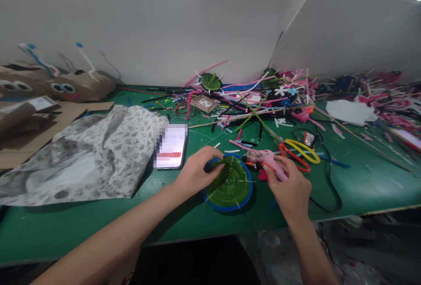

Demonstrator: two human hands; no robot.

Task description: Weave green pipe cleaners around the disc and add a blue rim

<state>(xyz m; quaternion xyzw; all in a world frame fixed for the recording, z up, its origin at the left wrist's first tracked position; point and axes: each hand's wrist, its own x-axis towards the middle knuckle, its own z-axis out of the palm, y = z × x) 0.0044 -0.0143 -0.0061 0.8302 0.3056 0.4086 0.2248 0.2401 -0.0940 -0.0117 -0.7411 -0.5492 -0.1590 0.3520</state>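
A round green coiled piece with a blue rim (pixel 245 193), like a shallow bowl, is near the table's front edge. Thin pale strands stick out around it. My left hand (pixel 199 169) grips its upper left rim, thumb inside and fingers at the back. To the right, my right hand (pixel 291 186) is wrapped round a pink hot glue gun (pixel 268 160). The gun's dark nozzle points left, close to the rim's upper right; I cannot tell whether they touch. Red-handled scissors (pixel 291 155) and yellow-handled scissors (pixel 307 151) lie just beyond my right hand.
A phone (pixel 171 147) and a patterned cloth (pixel 112 153) lie left. Cardboard figures (pixel 75 85) stand behind the cloth. Pipe cleaner scraps (pixel 243 109) and a small green disc (pixel 210 82) crowd the back. A black cable (pixel 332 188) curves along the right, near white tissue (pixel 350 112).
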